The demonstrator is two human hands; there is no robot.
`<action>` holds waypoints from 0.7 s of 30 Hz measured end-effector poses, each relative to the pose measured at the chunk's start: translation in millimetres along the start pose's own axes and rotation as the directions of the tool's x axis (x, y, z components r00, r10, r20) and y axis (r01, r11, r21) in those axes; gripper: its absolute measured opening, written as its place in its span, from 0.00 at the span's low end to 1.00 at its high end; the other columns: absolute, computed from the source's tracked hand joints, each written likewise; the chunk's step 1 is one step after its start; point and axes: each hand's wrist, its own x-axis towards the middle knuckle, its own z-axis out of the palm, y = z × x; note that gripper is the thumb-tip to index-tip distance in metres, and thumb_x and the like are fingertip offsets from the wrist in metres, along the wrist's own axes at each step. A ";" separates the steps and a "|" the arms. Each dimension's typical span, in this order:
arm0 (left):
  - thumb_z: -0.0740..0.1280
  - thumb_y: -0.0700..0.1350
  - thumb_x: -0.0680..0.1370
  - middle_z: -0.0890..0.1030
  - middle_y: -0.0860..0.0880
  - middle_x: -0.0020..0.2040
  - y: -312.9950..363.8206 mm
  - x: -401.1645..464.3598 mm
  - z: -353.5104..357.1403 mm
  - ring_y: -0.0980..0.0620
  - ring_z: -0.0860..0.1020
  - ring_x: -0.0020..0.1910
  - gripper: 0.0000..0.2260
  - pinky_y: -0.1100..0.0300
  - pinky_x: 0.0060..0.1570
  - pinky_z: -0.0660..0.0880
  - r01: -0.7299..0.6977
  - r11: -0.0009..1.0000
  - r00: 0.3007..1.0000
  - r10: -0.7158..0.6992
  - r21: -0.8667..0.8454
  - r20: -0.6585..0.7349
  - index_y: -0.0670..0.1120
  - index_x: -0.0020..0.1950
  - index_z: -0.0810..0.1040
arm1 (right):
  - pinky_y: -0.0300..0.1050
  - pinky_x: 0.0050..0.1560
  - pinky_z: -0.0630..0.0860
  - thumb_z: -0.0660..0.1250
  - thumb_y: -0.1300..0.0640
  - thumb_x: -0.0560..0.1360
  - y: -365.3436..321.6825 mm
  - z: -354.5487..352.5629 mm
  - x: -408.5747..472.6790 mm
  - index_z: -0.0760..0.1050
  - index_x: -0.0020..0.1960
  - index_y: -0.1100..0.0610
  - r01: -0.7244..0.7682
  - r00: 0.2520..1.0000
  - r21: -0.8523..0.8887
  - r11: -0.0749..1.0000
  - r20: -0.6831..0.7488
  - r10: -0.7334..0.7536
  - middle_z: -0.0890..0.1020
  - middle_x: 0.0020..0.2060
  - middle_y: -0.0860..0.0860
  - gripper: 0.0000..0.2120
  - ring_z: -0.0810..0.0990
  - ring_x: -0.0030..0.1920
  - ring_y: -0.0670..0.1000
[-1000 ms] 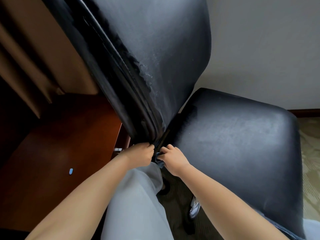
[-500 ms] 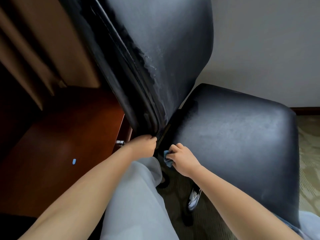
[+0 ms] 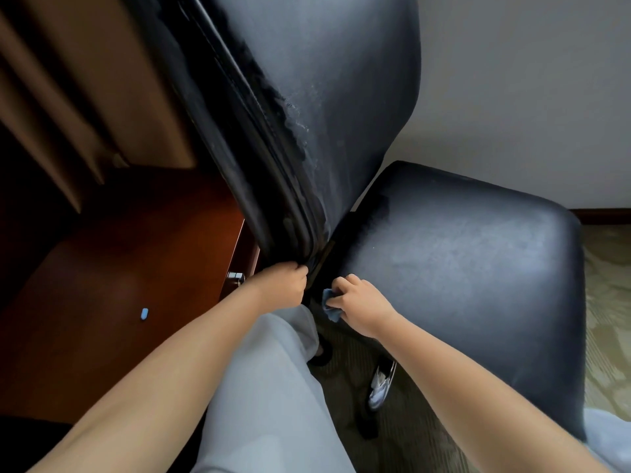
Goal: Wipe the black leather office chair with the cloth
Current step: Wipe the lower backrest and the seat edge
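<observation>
Chair (image 3: 444, 268) edge gripped, cloth (image 3: 330, 303) beside seat

A: where's everything sit? Chair (image 3: 444, 268) fills the middle, backrest at 12, seat at 3.

B: desk (image 3: 102, 302) at 9, left of the backrest. Hands meet at the base: left hand (image 3: 281, 285) beside right hand (image 3: 358, 307), cloth (image 3: 329, 303) between them.

Chair (image 3: 444, 268): black leather, greyish dusty sheen on seat and backrest, pale flaky patches along backrest edge. Cloth (image 3: 330, 303): blue. Desk (image 3: 119, 268): reddish-brown wood; small blue object (image 3: 144, 314) on it. Trousers (image 3: 266, 387): light grey. Wall (image 3: 512, 80): off-white. Carpet (image 3: 607, 302): beige-green, faint leafy pattern. Curtain (image 3: 68, 97): tan.
</observation>
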 end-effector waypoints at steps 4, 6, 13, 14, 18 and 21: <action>0.69 0.39 0.69 0.80 0.52 0.45 19.2 13.2 -20.3 0.49 0.75 0.48 0.09 0.58 0.41 0.68 -0.014 0.996 0.995 0.023 -0.092 0.096 0.51 0.47 0.82 | 0.45 0.59 0.69 0.64 0.55 0.78 10.9 -2.2 -21.6 0.73 0.66 0.49 -0.100 0.995 0.058 0.993 0.014 0.100 0.70 0.63 0.51 0.17 0.67 0.61 0.55; 0.63 0.37 0.76 0.76 0.46 0.55 35.2 27.3 -35.0 0.44 0.71 0.57 0.11 0.54 0.51 0.68 0.091 0.962 0.988 -0.054 -0.258 0.147 0.44 0.58 0.77 | 0.47 0.62 0.69 0.65 0.56 0.77 10.9 -1.6 -30.7 0.70 0.69 0.50 -0.135 0.991 0.026 0.990 0.021 0.135 0.68 0.66 0.52 0.20 0.65 0.64 0.55; 0.64 0.37 0.76 0.68 0.44 0.67 33.8 41.4 -16.9 0.45 0.68 0.65 0.19 0.55 0.64 0.67 0.208 0.808 0.974 -0.118 -0.551 0.194 0.40 0.67 0.69 | 0.49 0.66 0.64 0.64 0.57 0.78 7.1 7.5 -51.4 0.67 0.71 0.50 -0.150 0.989 0.003 0.989 -0.001 0.150 0.65 0.70 0.52 0.21 0.61 0.69 0.56; 0.64 0.36 0.76 0.66 0.44 0.70 35.3 42.9 -11.3 0.46 0.66 0.67 0.21 0.54 0.65 0.67 0.193 0.791 0.975 -0.091 -0.581 0.201 0.39 0.69 0.67 | 0.49 0.65 0.64 0.63 0.57 0.78 6.6 8.1 -50.0 0.68 0.70 0.49 -0.164 0.986 0.016 0.986 -0.008 0.164 0.65 0.69 0.51 0.21 0.61 0.68 0.56; 0.65 0.32 0.75 0.56 0.45 0.76 43.5 48.6 -7.8 0.48 0.65 0.70 0.28 0.51 0.58 0.74 0.246 0.686 0.954 -0.047 -0.685 0.295 0.40 0.73 0.60 | 0.50 0.60 0.66 0.63 0.56 0.78 -3.0 10.7 -37.1 0.72 0.67 0.49 -0.211 0.976 0.043 0.977 -0.042 0.213 0.68 0.64 0.51 0.18 0.65 0.63 0.56; 0.66 0.33 0.74 0.54 0.43 0.76 41.2 54.0 -9.7 0.46 0.68 0.68 0.30 0.52 0.56 0.75 0.235 0.720 0.945 -0.012 -0.653 0.326 0.39 0.74 0.59 | 0.50 0.48 0.72 0.72 0.56 0.70 -8.4 9.8 -33.7 0.79 0.57 0.48 -0.109 0.992 -0.002 0.994 -0.068 0.109 0.75 0.56 0.52 0.16 0.73 0.55 0.56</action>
